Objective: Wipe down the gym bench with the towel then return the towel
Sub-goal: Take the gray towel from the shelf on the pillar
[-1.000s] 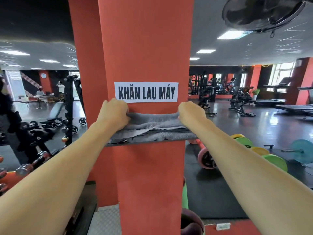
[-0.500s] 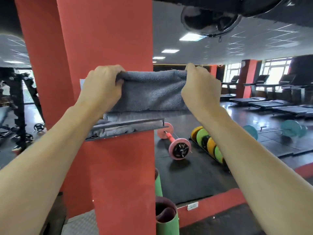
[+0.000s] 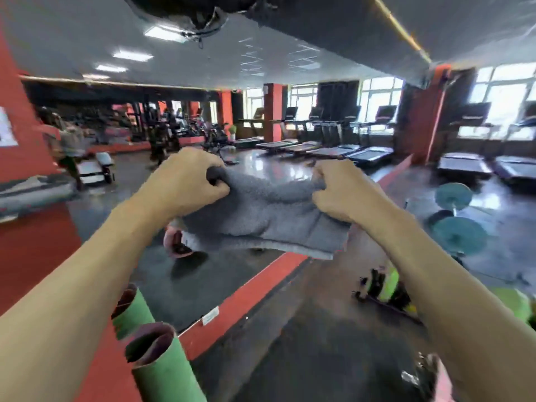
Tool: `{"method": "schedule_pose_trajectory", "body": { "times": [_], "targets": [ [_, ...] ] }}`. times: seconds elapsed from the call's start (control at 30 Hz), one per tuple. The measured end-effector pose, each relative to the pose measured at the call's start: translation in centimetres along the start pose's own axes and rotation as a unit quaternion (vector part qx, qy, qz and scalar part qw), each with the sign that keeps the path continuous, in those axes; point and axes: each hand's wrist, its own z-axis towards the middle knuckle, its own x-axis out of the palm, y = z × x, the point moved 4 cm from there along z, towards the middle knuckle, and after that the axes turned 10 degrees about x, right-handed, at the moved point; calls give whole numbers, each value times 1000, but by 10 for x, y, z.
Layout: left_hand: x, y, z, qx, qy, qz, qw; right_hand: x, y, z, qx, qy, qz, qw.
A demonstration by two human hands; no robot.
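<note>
Both fists — left hand [image 3: 185, 181], right hand [image 3: 342, 192] — grip the towel [image 3: 266, 219] (grey).

The gym is brightly lit: daylight pours through the far windows [image 3: 499, 111], blown out to white, and ceiling panels [image 3: 132, 56] add cool light. The glossy floor [image 3: 278, 166] shows pale glare. Motion blur smears the whole frame, worst at the left pillar [image 3: 26, 158] and the lower right corner. Wide-angle distortion bends the ceiling edges.
</note>
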Motion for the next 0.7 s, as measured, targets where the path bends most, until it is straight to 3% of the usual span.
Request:
{"method": "schedule_pose_trajectory", "body": {
  "times": [0.17, 0.43, 0.6, 0.7],
  "targets": [
    [55, -157, 56, 77, 44, -77, 993, -83, -135, -77, 90, -58, -114, 988],
    [104, -465, 111, 195, 45, -215, 956, -257, -341, -255, 204, -163, -152, 953],
    [119, -669, 127, 286, 74, -330, 897, -356, -442, -386, 321, -98, -174, 926],
    [120, -787, 130, 348, 131, -407, 834, -415, -494, -465, 413, -114, -193, 883]
  ]
}}
